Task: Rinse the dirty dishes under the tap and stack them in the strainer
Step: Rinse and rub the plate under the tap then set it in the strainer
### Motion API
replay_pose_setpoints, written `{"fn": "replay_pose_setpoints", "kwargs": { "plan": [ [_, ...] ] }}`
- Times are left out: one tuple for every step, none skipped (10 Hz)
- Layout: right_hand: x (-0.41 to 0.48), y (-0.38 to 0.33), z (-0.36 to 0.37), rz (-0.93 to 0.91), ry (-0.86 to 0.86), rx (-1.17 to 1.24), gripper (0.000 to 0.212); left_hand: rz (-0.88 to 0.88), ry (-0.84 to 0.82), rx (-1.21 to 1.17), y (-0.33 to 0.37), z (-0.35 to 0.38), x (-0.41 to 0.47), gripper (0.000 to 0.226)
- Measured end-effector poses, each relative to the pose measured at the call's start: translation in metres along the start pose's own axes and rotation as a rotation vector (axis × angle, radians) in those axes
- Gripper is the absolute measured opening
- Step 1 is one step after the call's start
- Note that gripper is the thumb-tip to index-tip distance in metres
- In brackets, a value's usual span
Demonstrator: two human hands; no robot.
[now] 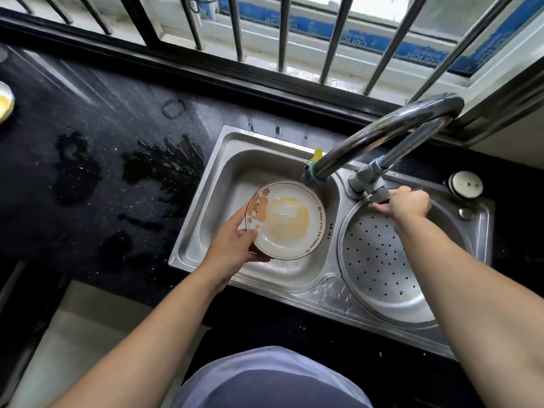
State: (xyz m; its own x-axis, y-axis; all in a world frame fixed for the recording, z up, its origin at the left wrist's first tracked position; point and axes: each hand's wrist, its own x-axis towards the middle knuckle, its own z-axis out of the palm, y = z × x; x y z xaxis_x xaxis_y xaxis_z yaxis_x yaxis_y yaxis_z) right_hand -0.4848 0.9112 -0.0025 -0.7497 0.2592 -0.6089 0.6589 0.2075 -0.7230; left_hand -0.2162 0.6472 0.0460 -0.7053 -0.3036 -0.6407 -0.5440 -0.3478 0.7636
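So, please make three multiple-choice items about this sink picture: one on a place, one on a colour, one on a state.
1. Where is the plate held?
A. over the left basin
B. inside the strainer
C. on the counter

2. What colour is the stain on the plate?
A. green
B. yellow-orange
C. blue

3. What is the strainer's state?
A. full of dishes
B. covered by a lid
C. holding no dishes

Answers: 1 A, the left hand holds it under the tap spout; 2 B, the centre shows it; 3 C, its holes lie bare.
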Motion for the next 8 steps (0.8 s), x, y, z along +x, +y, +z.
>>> {"fn": "replay_pose_setpoints", "kwargs": {
  "plan": [
    [0.0,0.003,0.001,0.035,-0.006,0.035,0.012,-0.003,0.011,-0.003,0.0,-0.001,0.001,0.063],
    [-0.003,0.005,0.0,0.036,-0.021,0.05,0.012,-0.007,0.013,-0.01,0.002,-0.002,0.001,0.063],
    [-0.002,0.004,0.001,0.026,-0.015,0.045,0.013,-0.005,0.01,0.003,0.004,-0.003,0.002,0.065],
    [-0.009,0.001,0.002,0.082,0.064,0.014,0.032,-0.007,0.009,-0.005,0.007,-0.005,0.003,0.065],
    [-0.038,-0.004,0.006,0.137,0.01,-0.079,0.046,-0.005,0.013,-0.001,0.007,-0.006,0.004,0.064],
    [-0.092,0.005,0.009,-0.102,0.015,-0.606,0.049,0.01,0.014,0.001,0.005,-0.006,0.003,0.068],
    [-0.173,0.032,0.011,-0.68,-0.101,-0.709,0.041,0.011,0.013,-0.001,-0.001,-0.007,0.001,0.066],
    [-0.233,0.054,0.024,-1.042,-0.33,-0.767,0.034,0.013,0.034,0.004,-0.006,-0.009,0.001,0.062]
  ]
}}
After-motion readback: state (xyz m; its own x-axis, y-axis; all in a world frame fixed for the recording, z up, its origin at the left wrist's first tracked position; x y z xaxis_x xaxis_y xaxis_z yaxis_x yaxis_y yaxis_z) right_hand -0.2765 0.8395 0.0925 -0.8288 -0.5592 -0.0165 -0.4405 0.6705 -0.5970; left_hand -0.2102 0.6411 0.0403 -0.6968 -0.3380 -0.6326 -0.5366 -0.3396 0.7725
